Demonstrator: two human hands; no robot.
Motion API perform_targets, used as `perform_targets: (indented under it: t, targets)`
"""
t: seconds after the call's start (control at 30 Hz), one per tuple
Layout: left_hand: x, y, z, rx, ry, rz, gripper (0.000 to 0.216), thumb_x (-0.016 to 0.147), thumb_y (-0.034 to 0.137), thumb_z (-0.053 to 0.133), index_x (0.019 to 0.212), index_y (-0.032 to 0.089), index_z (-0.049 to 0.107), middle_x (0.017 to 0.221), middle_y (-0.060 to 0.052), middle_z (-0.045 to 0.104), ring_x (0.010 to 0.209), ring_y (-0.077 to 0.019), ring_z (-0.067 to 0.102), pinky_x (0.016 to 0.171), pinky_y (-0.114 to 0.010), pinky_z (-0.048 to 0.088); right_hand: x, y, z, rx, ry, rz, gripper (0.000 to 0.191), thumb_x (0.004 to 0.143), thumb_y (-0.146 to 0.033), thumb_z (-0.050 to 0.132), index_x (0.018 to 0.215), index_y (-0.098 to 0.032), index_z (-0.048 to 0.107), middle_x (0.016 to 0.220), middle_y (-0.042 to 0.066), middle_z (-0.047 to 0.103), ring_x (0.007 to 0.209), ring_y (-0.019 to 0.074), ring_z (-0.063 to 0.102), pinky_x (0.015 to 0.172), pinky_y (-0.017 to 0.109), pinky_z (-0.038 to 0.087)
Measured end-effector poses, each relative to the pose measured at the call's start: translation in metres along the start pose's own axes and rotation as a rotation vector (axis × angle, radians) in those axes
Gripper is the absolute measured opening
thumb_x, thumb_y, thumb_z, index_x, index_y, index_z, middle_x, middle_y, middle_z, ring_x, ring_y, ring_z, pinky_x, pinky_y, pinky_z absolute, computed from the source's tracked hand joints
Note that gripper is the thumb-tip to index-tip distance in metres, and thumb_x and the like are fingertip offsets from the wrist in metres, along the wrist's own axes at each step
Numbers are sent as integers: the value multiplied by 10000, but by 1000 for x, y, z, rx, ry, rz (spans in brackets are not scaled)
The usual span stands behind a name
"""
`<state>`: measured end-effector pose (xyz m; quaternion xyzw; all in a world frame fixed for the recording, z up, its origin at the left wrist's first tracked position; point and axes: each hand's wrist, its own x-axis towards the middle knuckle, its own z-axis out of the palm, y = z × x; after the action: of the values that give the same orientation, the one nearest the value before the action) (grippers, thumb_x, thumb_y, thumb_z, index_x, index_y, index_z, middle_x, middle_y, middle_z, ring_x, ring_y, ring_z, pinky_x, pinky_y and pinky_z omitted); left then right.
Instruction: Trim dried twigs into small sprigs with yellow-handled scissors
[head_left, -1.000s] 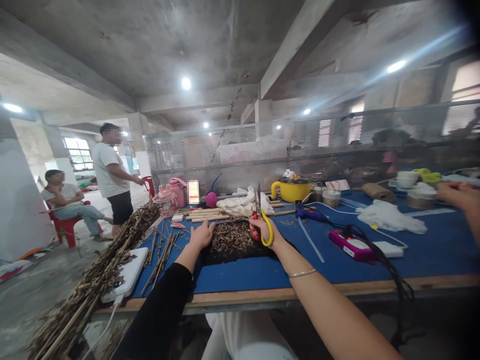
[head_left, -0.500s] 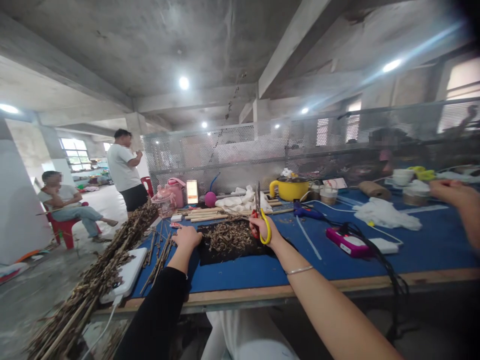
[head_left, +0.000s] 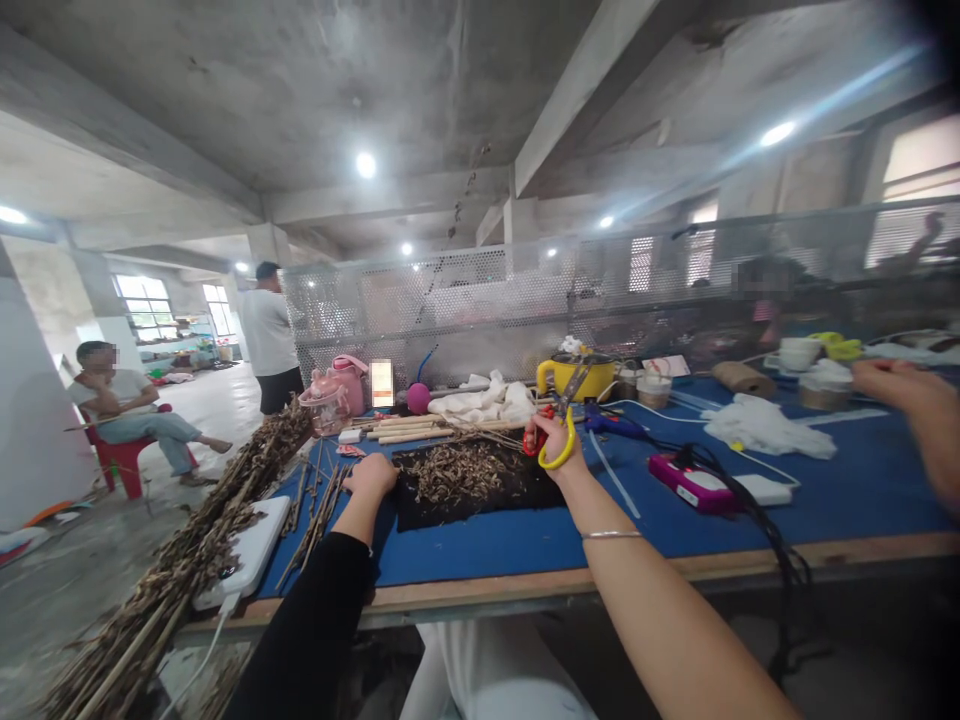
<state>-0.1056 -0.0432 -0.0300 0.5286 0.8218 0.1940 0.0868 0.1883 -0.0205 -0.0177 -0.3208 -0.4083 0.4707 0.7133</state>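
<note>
My right hand (head_left: 553, 440) grips a pair of scissors (head_left: 559, 450) with red and yellow handles, blades pointing up and away. Thin dry stalks (head_left: 502, 437) run close to its fingers; whether it holds them too I cannot tell. My left hand (head_left: 373, 474) is low at the left edge of a black cloth (head_left: 442, 518), fingers curled down together beside loose dry stalks (head_left: 319, 525). What its fingertips hold, if anything, is hidden. Brown dried plant bits (head_left: 457, 475) lie heaped on the cloth between my hands.
A bundle of dried plants (head_left: 187, 540) and a white power bank (head_left: 251, 550) lie left. Behind are pale sticks (head_left: 409, 432), white cloth (head_left: 487, 400) and a yellow pot (head_left: 581, 378). Right are a magenta device (head_left: 694, 488), cables and another person's hand (head_left: 900, 385). Two people are left.
My right hand has moved right with the scissors, whose blades now tilt rightward. The left hand's fingers have curled lower, nearer the loose stalks. The standing person has turned away.
</note>
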Motion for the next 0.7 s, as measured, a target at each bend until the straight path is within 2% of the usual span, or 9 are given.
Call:
perform_targets:
  t: [0.27,0.33,0.4,0.47,0.5,0.53,0.6,0.67,0.7]
  targets:
    - [3,8,10,70,149,92,201,704,268,531,849,181,641,1046,-172,594,1069,-351,461,807,-522,321,-13,11,11,-103,-137,100,210,565,-314,608,637,-177,465,448,-45,509,320,77,424,288,187,306]
    - [-1,10,9,43,251,74,259,697,250,541,933,176,620,1084,-173,569,1083,-358,437,811,-534,320,-17,14,14,-156,-193,129,223,572,-323,613,656,-179,465,451,-48,511,323,78,424,289,184,297]
    - [-7,15,5,-43,435,76,346,710,235,527,1047,169,573,1123,-174,542,1098,-356,418,834,-537,313,-20,15,16,-197,-244,150,233,582,-333,613,668,-180,460,451,-50,507,324,77,419,294,182,287]
    - [-16,28,0,-225,555,190,361,759,227,464,1106,170,542,1148,-161,531,1110,-314,424,882,-494,309,-22,16,17,-192,-306,185,245,589,-342,617,678,-180,455,452,-52,502,327,75,414,303,182,284]
    - [-20,37,-1,-354,536,279,336,777,230,440,1084,162,559,1137,-152,543,1095,-286,447,897,-448,322,-23,16,18,-176,-349,217,253,591,-347,621,680,-180,454,455,-53,500,331,74,416,310,183,288]
    - [-26,47,0,-497,439,367,302,787,243,433,1024,147,593,1071,-142,583,1045,-259,491,890,-400,348,-24,15,19,-155,-399,255,260,593,-352,626,681,-180,451,457,-54,497,337,74,419,319,183,294]
    - [-37,69,5,-785,118,460,305,801,330,425,895,131,636,909,-121,641,906,-231,563,813,-350,412,-27,14,21,-120,-497,320,268,597,-359,630,671,-178,447,453,-57,487,343,71,421,333,182,302]
    - [-47,87,15,-1106,-102,398,335,799,372,423,920,128,617,894,-102,646,826,-205,589,717,-316,452,-30,14,24,-121,-566,355,266,599,-356,630,662,-177,444,447,-63,476,338,65,413,333,176,297]
    - [-51,94,20,-1232,-149,379,327,789,369,445,941,128,605,905,-94,643,803,-188,593,690,-293,458,-31,14,25,-133,-587,367,264,597,-352,630,663,-177,444,443,-67,469,333,61,404,331,171,291]
